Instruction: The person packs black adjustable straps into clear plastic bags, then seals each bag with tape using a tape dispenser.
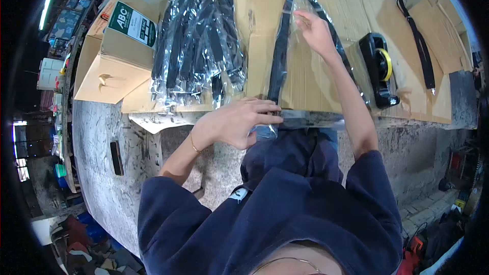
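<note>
A black strap in a clear plastic sleeve (pixel 276 66) lies lengthwise on the cardboard, its two lengths spreading from a narrow top. My left hand (pixel 237 122) is closed over the sleeve's lower end at the table's front edge, with crinkled clear plastic showing below the fingers. Over the upper part of the sleeve is my right hand (pixel 316 33), its fingers apart and slightly bent; no object shows in it. A black tape dispenser (pixel 371 63) with a yellow-cored roll stands to the right of that forearm.
Left of the strap lies a heap of bagged black straps (pixel 204 46), beside an open carton (pixel 119 61) with a green-and-white label. A loose black strap (pixel 418 40) is at the right, near another cardboard box (pixel 440 30). A phone (pixel 117 158) rests at lower left.
</note>
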`<control>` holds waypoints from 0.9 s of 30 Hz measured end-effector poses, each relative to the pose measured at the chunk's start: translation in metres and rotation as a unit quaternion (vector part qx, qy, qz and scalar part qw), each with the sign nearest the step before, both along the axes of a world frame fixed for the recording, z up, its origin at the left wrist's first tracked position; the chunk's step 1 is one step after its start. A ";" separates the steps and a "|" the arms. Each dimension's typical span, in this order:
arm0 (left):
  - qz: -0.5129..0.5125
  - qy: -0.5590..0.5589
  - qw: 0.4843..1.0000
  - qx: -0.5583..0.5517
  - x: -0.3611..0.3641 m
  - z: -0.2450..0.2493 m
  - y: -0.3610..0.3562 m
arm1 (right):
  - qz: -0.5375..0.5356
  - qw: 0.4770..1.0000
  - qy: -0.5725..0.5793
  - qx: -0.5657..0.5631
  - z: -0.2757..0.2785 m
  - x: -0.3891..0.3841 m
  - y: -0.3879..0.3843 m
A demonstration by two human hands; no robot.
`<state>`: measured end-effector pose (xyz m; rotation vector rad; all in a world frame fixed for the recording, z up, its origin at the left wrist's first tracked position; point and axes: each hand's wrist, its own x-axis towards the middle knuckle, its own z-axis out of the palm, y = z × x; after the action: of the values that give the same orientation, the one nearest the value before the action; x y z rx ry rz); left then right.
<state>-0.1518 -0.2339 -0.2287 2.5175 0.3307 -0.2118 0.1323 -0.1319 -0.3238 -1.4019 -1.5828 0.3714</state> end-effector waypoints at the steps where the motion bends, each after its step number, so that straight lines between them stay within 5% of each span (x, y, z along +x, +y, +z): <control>1: 0.014 0.004 0.997 -0.078 0.004 0.010 0.008 | 0.001 1.000 -0.004 0.010 -0.004 0.003 0.019; 3: 0.012 -0.043 0.994 -0.098 0.015 0.024 0.025 | -0.018 1.000 0.001 0.010 -0.009 0.008 0.049; 5: 0.163 0.058 0.977 -0.126 0.035 0.035 0.039 | -0.027 0.997 -0.057 0.051 -0.015 0.010 0.067; 8: 0.266 -0.230 0.932 0.091 0.090 -0.038 0.062 | -0.052 0.984 -0.168 0.017 -0.011 0.008 0.090; 10: 0.302 -0.211 0.883 0.292 0.116 -0.082 0.072 | -0.045 0.978 -0.201 0.005 -0.007 0.007 0.105; 15: 0.296 -0.169 0.889 0.305 0.106 -0.116 0.067 | -0.012 0.952 -0.276 -0.135 -0.026 0.019 0.133; 19: 0.236 -0.089 0.924 0.286 0.081 -0.109 0.046 | -0.050 0.959 -0.278 -0.018 -0.060 0.017 0.134; 27: 0.194 -0.027 0.951 0.241 0.031 -0.094 0.006 | -0.050 0.951 -0.306 -0.008 -0.070 0.022 0.139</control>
<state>-0.1209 -0.2280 -0.3222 2.8503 0.9402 0.1092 0.1541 0.0072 -0.3939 -1.7036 -1.9860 -0.1338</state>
